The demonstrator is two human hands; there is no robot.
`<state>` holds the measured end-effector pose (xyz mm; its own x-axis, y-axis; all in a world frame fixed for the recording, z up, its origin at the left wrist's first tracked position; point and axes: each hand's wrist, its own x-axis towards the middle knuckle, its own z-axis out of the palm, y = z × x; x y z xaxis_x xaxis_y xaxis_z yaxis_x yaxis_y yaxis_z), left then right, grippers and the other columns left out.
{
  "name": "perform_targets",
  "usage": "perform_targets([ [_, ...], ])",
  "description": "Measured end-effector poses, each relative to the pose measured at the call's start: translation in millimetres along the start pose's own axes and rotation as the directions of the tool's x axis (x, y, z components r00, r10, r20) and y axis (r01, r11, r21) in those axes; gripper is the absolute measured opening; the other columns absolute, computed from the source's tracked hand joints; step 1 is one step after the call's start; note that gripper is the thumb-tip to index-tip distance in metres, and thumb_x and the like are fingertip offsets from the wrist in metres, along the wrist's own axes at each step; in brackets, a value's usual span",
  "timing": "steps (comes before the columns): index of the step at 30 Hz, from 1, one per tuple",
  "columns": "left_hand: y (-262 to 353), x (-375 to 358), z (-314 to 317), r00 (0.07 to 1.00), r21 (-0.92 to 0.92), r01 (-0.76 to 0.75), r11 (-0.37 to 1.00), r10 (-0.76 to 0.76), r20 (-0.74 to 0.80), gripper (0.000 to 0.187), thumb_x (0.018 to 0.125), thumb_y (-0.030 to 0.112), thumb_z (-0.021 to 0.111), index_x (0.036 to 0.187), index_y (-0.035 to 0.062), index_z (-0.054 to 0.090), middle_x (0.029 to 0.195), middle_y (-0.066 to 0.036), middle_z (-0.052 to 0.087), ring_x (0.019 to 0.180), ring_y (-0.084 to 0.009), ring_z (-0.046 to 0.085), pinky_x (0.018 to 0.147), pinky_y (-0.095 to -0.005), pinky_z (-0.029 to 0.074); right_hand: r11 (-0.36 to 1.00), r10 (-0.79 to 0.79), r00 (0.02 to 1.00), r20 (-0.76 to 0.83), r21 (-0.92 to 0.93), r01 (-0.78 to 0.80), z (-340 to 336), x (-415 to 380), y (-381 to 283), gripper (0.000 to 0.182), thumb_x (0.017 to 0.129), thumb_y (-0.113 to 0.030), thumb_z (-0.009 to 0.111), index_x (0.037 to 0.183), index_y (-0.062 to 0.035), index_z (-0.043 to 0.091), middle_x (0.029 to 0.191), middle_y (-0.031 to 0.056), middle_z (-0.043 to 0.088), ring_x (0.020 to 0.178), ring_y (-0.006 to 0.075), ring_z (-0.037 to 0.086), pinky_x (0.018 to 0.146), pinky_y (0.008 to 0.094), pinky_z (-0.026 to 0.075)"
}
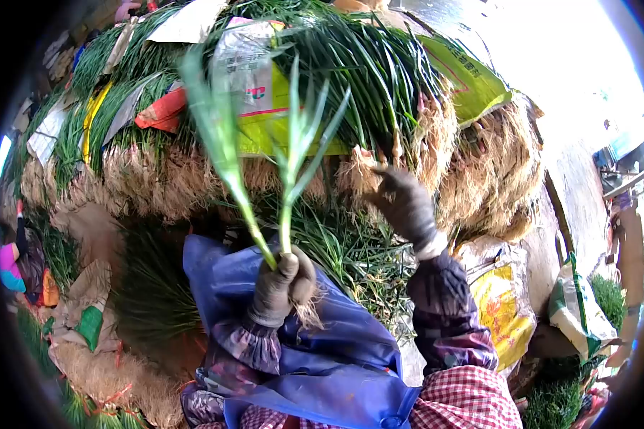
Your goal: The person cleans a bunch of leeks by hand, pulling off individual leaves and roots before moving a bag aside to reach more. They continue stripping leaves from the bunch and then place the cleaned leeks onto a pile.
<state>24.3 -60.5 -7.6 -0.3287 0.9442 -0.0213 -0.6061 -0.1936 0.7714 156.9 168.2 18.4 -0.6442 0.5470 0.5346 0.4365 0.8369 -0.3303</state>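
My gloved left hand [283, 289] is closed around the lower ends of two green garlic stalks [288, 214]. Their leaves fan upward, blurred at the left, and pale roots [309, 313] hang below the fist. Up and to the right, my gloved right hand [404, 204] has its fingers apart, with nothing seen in them. Its fingertips are right at the root ends [358, 171] of a big pile of green garlic [365, 79]. A blue apron [322, 343] covers my lap beneath the left hand.
Printed sacks [247, 79] and a yellow-green sack [469, 82] lie over the pile. Loose green leaves [358, 254] are heaped below it. A yellow bag [504, 307] and a white-green sack [579, 307] are at right. Another person [18, 261] is at far left.
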Motion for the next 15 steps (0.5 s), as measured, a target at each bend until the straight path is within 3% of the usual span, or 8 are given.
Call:
perform_targets([
  [2, -5.3, 19.1, -5.4, 0.972, -0.214, -0.108, 0.971, 0.148, 0.183, 0.044, 0.094, 0.039, 0.054, 0.108, -0.0027, 0.057, 0.045, 0.001, 0.039, 0.036, -0.0097, 0.035, 0.035, -0.0256, 0.03, 0.916, 0.359, 0.93, -0.077, -0.164, -0.367, -11.3, 27.2, 6.9, 0.031, 0.072, -0.037, 0.077, 0.088, -0.0128, 0.065, 0.074, 0.0062, 0.062, 0.066, 0.0266, 0.06, 0.058, 0.0369, 0.048],
  [4, -2.5, 37.6, -7.1, 0.942, -0.304, -0.045, 0.952, 0.141, 0.303, 0.053, 0.097, 0.033, 0.049, 0.137, -0.0008, 0.04, 0.044, 0.002, 0.037, 0.033, -0.0105, 0.033, 0.034, -0.0272, 0.03, 0.918, 0.226, 0.96, -0.167, -0.292, -0.267, 17.6, 37.3, 60.6, 0.031, 0.073, -0.041, 0.075, 0.078, -0.0133, 0.062, 0.066, 0.0075, 0.06, 0.062, 0.0269, 0.06, 0.058, 0.0402, 0.047],
  [5, 1.8, 43.6, -2.8, 0.954, -0.206, -0.056, 0.977, 0.113, 0.279, 0.049, 0.096, 0.033, 0.05, 0.132, -0.001, 0.046, 0.045, 0.001, 0.041, 0.038, -0.0138, 0.04, 0.04, -0.028, 0.037, 0.921, 0.129, 0.977, -0.169, -0.344, -0.181, 32.6, 38.9, 80.3, 0.031, 0.072, -0.042, 0.074, 0.072, -0.0136, 0.059, 0.06, 0.0078, 0.057, 0.059, 0.026, 0.059, 0.058, 0.0398, 0.047],
  [9, 4.7, 47.7, -1.5, 0.998, -0.006, 0.055, 0.998, -0.055, 0.012, 0.04, 0.092, 0.023, 0.058, 0.125, 0.0012, 0.055, 0.071, -0.003, 0.06, 0.076, -0.014, 0.063, 0.066, -0.0244, 0.05, 0.948, 0.247, 0.962, -0.119, -0.176, -0.266, -16.6, 37.0, -4.6, 0.024, 0.076, -0.028, 0.068, 0.069, -0.0115, 0.052, 0.06, 0.0076, 0.057, 0.058, 0.0252, 0.059, 0.057, 0.0391, 0.047],
  [11, 15.9, 54.1, 25.6, 0.983, -0.053, 0.134, 0.989, -0.14, -0.121, 0.036, 0.091, 0.023, 0.06, 0.121, 0.0019, 0.059, 0.075, -0.002, 0.061, 0.077, -0.0106, 0.062, 0.068, -0.0206, 0.05, 0.998, 0.047, 0.995, -0.087, -0.027, -0.049, -24.0, 11.9, -47.5, 0.018, 0.075, -0.022, 0.073, 0.073, -0.012, 0.058, 0.064, 0.0053, 0.058, 0.054, 0.0245, 0.058, 0.051, 0.0388, 0.047],
  [13, -3.2, 58.3, 11.1, 0.966, 0.031, 0.202, 0.979, -0.194, -0.17, 0.036, 0.091, 0.022, 0.062, 0.12, 0.0013, 0.059, 0.074, -0.001, 0.061, 0.062, -0.0089, 0.057, 0.053, -0.0191, 0.046, 0.988, -0.148, 0.976, 0.159, 0.068, 0.139, -23.3, -6.4, -82.2, 0.018, 0.075, -0.02, 0.074, 0.086, -0.0115, 0.063, 0.064, 0.0044, 0.057, 0.054, 0.021, 0.057, 0.051, 0.0351, 0.046],
  [14, -12.6, 56.8, 3.9, 0.934, -0.042, 0.261, 0.964, -0.263, -0.241, 0.034, 0.09, 0.023, 0.062, 0.116, 0.0015, 0.059, 0.073, -0.001, 0.06, 0.058, -0.0093, 0.055, 0.049, -0.0196, 0.043, 0.966, -0.242, 0.97, 0.0, 0.095, 0.241, -9.0, -20.0, -75.4, 0.034, 0.074, -0.023, 0.077, 0.101, -0.0093, 0.062, 0.064, 0.0027, 0.056, 0.055, 0.0158, 0.057, 0.05, 0.0287, 0.044],
  [15, -14.4, 54.6, 3.8, 0.891, -0.119, 0.311, 0.943, -0.333, -0.307, 0.032, 0.09, 0.025, 0.063, 0.112, 0.0017, 0.06, 0.071, -0.001, 0.059, 0.054, -0.0097, 0.053, 0.045, -0.0202, 0.04, 0.973, -0.129, 0.992, 0.003, 0.196, 0.126, -10.6, -18.9, -71.9, 0.04, 0.074, -0.022, 0.077, 0.107, -0.0077, 0.059, 0.075, 0.0056, 0.058, 0.058, 0.017, 0.058, 0.055, 0.0304, 0.046],
])
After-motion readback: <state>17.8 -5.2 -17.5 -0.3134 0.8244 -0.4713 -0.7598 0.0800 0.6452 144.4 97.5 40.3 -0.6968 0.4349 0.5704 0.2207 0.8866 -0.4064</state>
